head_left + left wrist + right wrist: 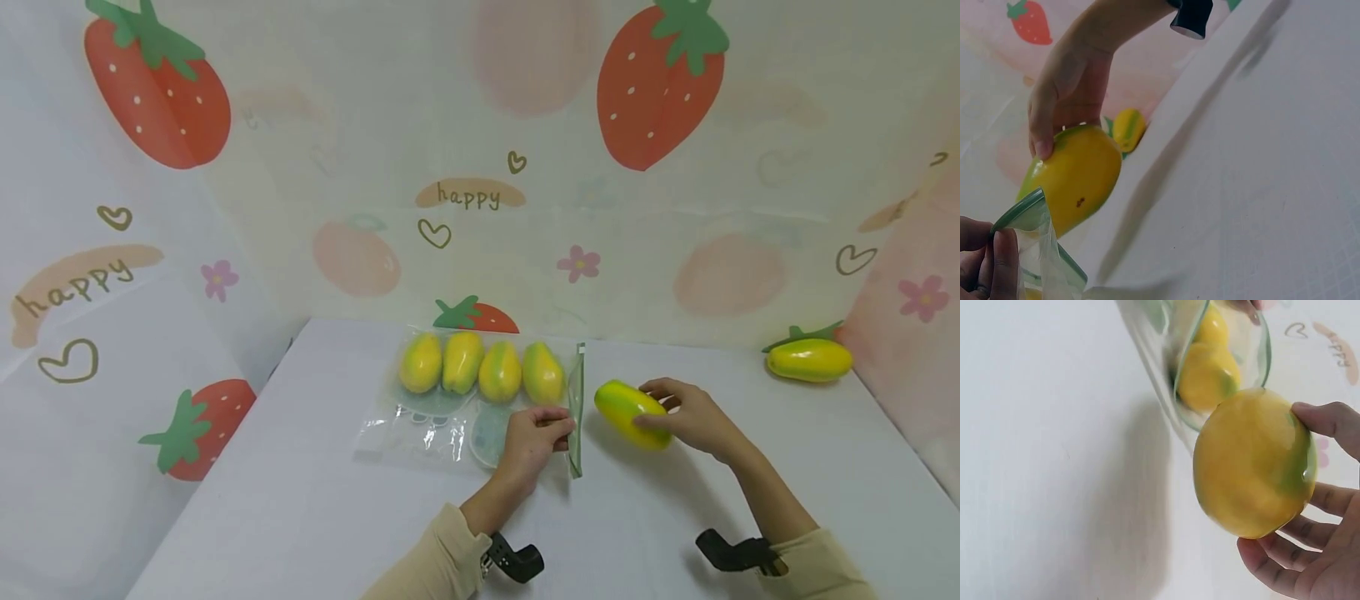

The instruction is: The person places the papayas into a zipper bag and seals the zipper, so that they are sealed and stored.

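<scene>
A clear zip bag (576,446) with a green-edged mouth lies on the table, its mouth facing right. Inside it, several yellow-green papayas (500,372) sit in a row along the far side. My left hand (531,442) pinches one lip of the mouth between thumb and fingers, and in the right wrist view the mouth gapes. Just right of it, my right hand (697,419) grips another papaya (624,410) with thumb and fingers spread round it. In the left wrist view this papaya (1082,178) overlaps the bag's green edge (1022,209).
One more papaya (810,360) lies at the table's back right corner. White cloth covers the table (300,508). A strawberry-printed curtain (480,258) stands behind and at both sides. Each wrist wears a black camera mount (516,558).
</scene>
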The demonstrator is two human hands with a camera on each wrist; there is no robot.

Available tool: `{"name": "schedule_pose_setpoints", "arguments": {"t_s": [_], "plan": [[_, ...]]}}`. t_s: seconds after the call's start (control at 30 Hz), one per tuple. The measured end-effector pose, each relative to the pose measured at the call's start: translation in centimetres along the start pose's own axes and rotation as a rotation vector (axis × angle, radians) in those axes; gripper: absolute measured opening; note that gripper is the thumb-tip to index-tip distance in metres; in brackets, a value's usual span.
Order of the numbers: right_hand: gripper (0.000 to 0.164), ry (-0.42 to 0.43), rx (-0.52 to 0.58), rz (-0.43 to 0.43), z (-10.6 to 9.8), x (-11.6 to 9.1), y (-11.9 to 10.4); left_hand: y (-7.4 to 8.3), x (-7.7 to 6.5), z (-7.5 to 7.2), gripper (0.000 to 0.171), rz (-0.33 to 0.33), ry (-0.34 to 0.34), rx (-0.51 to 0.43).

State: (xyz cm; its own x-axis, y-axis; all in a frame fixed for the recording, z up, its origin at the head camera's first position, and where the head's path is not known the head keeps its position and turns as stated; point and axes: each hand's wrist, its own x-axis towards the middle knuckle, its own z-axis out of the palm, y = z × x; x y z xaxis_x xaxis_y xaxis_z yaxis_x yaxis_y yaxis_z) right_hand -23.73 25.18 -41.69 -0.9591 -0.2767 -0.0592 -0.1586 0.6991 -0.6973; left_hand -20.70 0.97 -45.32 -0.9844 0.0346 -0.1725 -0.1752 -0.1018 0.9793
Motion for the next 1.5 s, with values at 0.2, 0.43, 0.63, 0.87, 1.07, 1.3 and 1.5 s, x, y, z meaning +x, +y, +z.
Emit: {"name": "schedule_pose_setpoints", "arguments": {"t_s": [0.2, 0.43, 0.63, 0.87, 1.07, 1.3, 1.5], "plan": [[0.056, -0.010, 0.040, -0.007, 1.2, 0.6, -0.4, 0.1, 0.0, 0.1, 0.018, 0.006, -0.001, 0.000], [0.052, -0.061, 0.053, -0.028, 2.6, 1.7, -1.2, 0.3, 0.1, 0.2, 0.018, 0.000, 0.002, 0.029], [0.050, -0.160, 0.045, -0.052, 3.0, 2.8, -1.8, 0.3, 0.0, 0.2, 0.019, 0.009, 0.004, 0.048], [0.052, -0.211, 0.080, -0.103, 3.9, 3.8, -2.3, 0.3, -0.4, 0.2, 0.019, 0.012, -0.014, 0.054], [0.051, -0.145, 0.185, -0.080, 4.9, 3.6, -1.8, 0.3, -0.5, 0.3, 0.019, 0.012, -0.012, 0.055], [0.044, -0.176, 0.266, -0.088, 5.1, 3.0, -0.9, 0.2, -0.5, 0.2, 0.020, 0.019, -0.008, 0.038], [0.044, -0.173, 0.335, -0.059, 5.4, 2.8, -0.6, 0.1, -0.4, 0.2, 0.020, 0.019, -0.005, 0.036]]}}
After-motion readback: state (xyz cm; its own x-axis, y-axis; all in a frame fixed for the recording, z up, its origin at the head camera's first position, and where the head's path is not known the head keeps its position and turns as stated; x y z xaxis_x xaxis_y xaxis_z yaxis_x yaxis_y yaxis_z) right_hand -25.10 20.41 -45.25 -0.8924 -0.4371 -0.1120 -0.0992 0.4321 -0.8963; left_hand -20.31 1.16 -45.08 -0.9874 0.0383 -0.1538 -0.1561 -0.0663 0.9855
